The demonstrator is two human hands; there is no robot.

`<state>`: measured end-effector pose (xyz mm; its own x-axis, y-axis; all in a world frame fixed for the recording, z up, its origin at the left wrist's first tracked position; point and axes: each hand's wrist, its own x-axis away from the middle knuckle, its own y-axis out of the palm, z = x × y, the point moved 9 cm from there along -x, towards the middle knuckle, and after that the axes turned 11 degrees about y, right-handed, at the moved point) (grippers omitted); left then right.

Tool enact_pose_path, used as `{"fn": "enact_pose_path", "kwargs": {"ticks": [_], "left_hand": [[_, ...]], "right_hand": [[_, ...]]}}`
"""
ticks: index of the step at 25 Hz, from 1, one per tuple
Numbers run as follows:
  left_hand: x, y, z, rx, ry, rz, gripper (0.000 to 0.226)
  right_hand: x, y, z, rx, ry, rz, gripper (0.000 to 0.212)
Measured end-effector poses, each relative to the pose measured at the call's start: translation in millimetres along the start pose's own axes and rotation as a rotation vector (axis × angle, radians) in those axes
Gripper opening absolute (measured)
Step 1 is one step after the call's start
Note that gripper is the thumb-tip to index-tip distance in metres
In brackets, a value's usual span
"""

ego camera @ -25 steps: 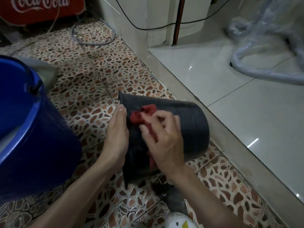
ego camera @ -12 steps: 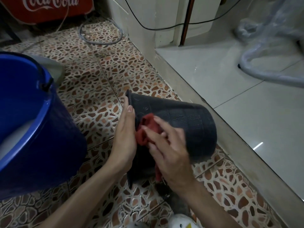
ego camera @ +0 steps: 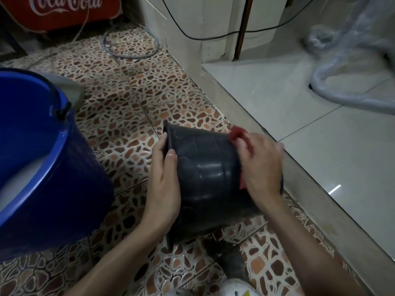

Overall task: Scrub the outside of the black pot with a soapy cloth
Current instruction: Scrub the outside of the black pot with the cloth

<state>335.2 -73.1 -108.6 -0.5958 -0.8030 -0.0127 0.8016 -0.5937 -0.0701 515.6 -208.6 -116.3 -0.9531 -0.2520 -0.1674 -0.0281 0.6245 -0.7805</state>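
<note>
The black pot (ego camera: 205,174) lies on its side on the patterned tile floor, rim to the left and base to the right. My left hand (ego camera: 164,178) grips the rim, thumb over the outer wall. My right hand (ego camera: 260,167) holds a red cloth (ego camera: 237,133) against the pot's wall near its base. Only the cloth's top edge and a small lower corner show past my fingers. The hand is motion-blurred.
A large blue bucket (ego camera: 53,178) stands close on the left. A raised grey step (ego camera: 303,184) runs diagonally just right of the pot, with glossy tiles beyond. A hose coil (ego camera: 130,50) and a red Coca-Cola cooler (ego camera: 64,11) sit at the back; a plastic-wrapped object (ego camera: 352,60) is far right.
My right hand has slid the red cloth along the pot's wall from beside the rim to the base end. My left hand has stayed on the rim.
</note>
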Motion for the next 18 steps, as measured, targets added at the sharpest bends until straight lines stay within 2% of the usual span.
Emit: {"fn": "enact_pose_path", "kwargs": {"ticks": [3, 5, 6, 9, 11, 12, 15, 18], "left_hand": [[-21.4, 0.3, 10.0, -0.089, -0.081, 0.064, 0.036], [-38.6, 9.6, 14.8, -0.091, -0.118, 0.043, 0.042], [-42.5, 12.0, 13.7, -0.066, -0.122, 0.037, 0.046], [-35.8, 11.8, 2.7, -0.010, -0.130, 0.088, 0.058], [-25.5, 4.7, -4.6, 0.022, -0.066, 0.115, 0.060], [-20.8, 3.2, -5.1, 0.033, -0.020, 0.103, 0.058], [-12.3, 5.0, -1.9, 0.093, 0.085, 0.025, 0.045], [-10.2, 3.7, -9.6, 0.098, 0.086, -0.001, 0.039]], "right_hand": [[-8.5, -26.6, 66.1, -0.095, 0.250, 0.054, 0.033], [0.9, -38.5, 65.2, -0.254, 0.332, 0.107, 0.027], [8.7, -40.6, 45.3, -0.332, 0.300, 0.114, 0.025], [45.0, -32.0, -58.5, -0.379, -0.115, 0.055, 0.035], [70.2, -10.2, -102.6, -0.214, -0.356, 0.004, 0.037], [73.6, -2.9, -105.6, -0.130, -0.392, 0.029, 0.036], [54.6, 3.8, -60.9, -0.071, -0.274, 0.088, 0.036], [20.1, -4.3, 12.1, -0.064, -0.035, 0.116, 0.041]]}}
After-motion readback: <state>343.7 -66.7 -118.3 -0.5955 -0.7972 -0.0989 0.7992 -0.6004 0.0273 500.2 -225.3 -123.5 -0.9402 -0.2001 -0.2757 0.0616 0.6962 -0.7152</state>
